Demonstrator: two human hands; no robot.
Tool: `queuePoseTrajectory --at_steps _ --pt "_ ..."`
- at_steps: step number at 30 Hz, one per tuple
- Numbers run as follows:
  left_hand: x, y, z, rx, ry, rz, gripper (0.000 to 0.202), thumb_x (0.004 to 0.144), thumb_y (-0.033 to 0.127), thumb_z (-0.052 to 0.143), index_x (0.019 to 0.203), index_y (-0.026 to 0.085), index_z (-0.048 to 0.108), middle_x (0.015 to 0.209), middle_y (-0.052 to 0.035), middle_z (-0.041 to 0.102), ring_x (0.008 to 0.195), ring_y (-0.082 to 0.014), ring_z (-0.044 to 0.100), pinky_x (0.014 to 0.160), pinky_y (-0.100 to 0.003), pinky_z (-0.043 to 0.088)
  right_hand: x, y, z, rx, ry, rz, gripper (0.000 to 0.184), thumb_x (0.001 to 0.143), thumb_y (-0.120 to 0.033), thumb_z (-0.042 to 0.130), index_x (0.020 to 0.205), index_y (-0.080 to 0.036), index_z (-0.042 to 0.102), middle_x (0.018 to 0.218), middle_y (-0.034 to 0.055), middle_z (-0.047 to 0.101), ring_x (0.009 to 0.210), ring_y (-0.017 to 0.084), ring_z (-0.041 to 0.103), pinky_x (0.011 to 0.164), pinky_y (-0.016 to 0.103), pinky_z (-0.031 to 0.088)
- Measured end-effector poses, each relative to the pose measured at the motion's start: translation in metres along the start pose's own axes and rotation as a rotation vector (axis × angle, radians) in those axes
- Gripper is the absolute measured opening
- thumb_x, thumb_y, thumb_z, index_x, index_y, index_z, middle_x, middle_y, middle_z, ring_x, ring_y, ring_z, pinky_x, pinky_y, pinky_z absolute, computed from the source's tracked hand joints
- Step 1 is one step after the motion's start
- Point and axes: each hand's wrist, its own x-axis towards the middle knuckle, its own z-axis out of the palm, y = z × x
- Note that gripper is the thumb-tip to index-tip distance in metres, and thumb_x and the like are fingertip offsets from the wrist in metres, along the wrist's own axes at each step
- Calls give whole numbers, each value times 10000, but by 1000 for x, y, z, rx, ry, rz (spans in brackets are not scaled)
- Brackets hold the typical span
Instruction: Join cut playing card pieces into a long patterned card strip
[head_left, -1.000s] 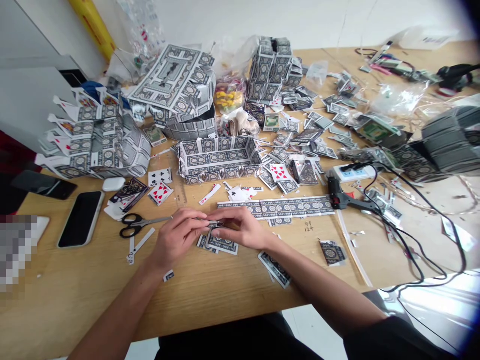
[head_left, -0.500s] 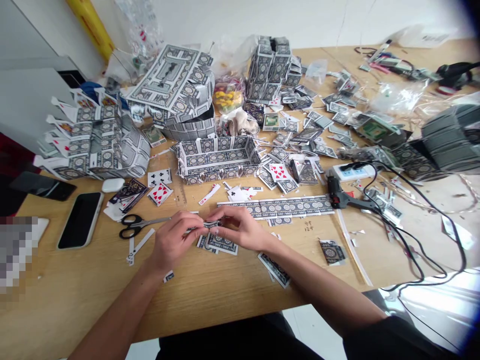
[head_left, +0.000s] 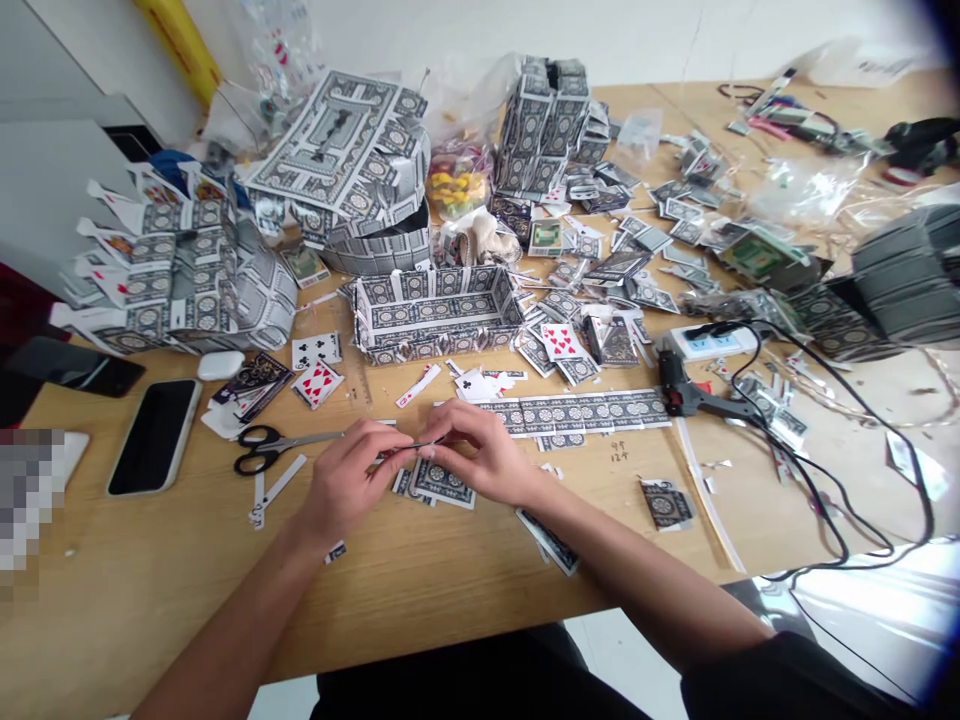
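Between my two hands is a playing card point(head_left: 426, 443), seen nearly edge-on, so its faces barely show. My left hand point(head_left: 352, 462) pinches one end with thumb and fingers. The other end is gripped by my right hand point(head_left: 484, 455). Just below, patterned card backs point(head_left: 444, 484) lie on the wood. Black-handled scissors point(head_left: 281, 445) rest left of my left hand, their blade tips running toward it. Beyond my right hand stretches a row of overlapping cards point(head_left: 577, 412). An open box made of cards point(head_left: 439, 312) stands behind my hands.
A glue gun point(head_left: 694, 395) with looping black cables lies by a white power strip point(head_left: 709, 343) at right. A phone point(head_left: 155, 437) is at left. Card-built structures point(head_left: 187, 265) and loose cards fill the back of the table point(head_left: 420, 620). A folded card piece point(head_left: 665, 503) lies front right.
The card between my hands has turned more edge-on, and its patterned side shows less. Both hands stay in nearly the same place. The view has shifted slightly.
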Motion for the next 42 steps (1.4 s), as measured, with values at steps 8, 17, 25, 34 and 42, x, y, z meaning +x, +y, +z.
queuePoseTrajectory --at_steps 8,17,25,34,42 --pt "2 3 -2 33 -45 -13 133 1000 87 691 1058 207 698 947 -17 729 913 -135 724 855 -230 567 -2 4 3 -156 27 -144 130 1043 -327 677 1012 -212 730 991 74 723 931 205 685 813 361 570" --pt "5 3 -5 44 17 -125 102 979 122 724 1004 198 661 902 5 714 807 -118 691 776 -211 534 -1 11 3 -112 144 90 220 990 -421 743 923 -212 765 836 26 746 739 156 660 685 306 521" --pt "0 -1 0 5 -55 -222 112 987 222 732 919 206 645 791 44 699 680 -92 649 698 -194 509 1 10 4 -22 250 231 251 909 -435 812 961 -193 773 837 29 762 715 149 651 678 299 505" --pt "-7 -9 6 -44 -74 -227 465 980 267 758 1416 249 596 872 31 733 750 -116 709 777 -223 586 3 12 1 23 205 292 269 904 -446 783 946 -182 752 827 28 756 714 150 629 679 307 498" --pt "-5 -14 5 44 9 -235 387 965 352 782 1322 246 675 818 40 718 690 -119 680 745 -234 583 3 11 -1 -11 253 248 250 980 -433 697 1096 -213 725 868 30 751 743 161 646 683 315 498"
